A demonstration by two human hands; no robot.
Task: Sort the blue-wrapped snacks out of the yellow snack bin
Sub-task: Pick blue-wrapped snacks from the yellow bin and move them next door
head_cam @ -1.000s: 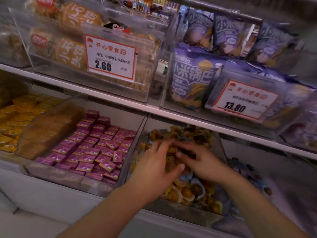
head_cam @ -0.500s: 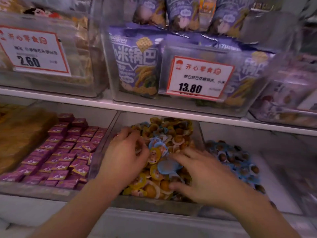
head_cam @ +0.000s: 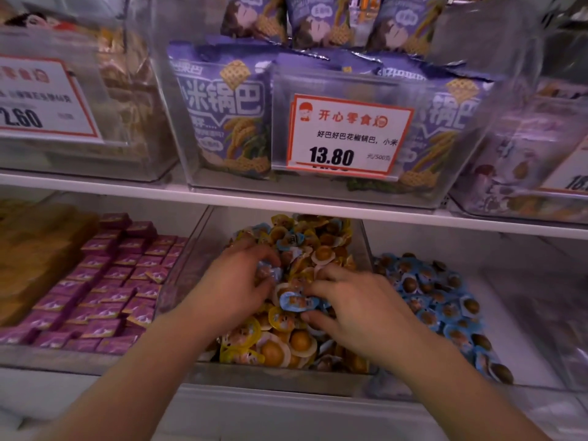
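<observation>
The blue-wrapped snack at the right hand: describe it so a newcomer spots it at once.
Under the 13.80 price tag sits the yellow snack bin. The right hand pinches the blue-wrapped snack there, its fingers curled round it. Its neighbours are mostly yellow.

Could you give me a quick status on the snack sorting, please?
Left hand grips a blue-wrapped snack. Right hand pinches another blue one. Both over the yellow snack bin; more blue wrappers at the back. Nothing in the way.
</observation>
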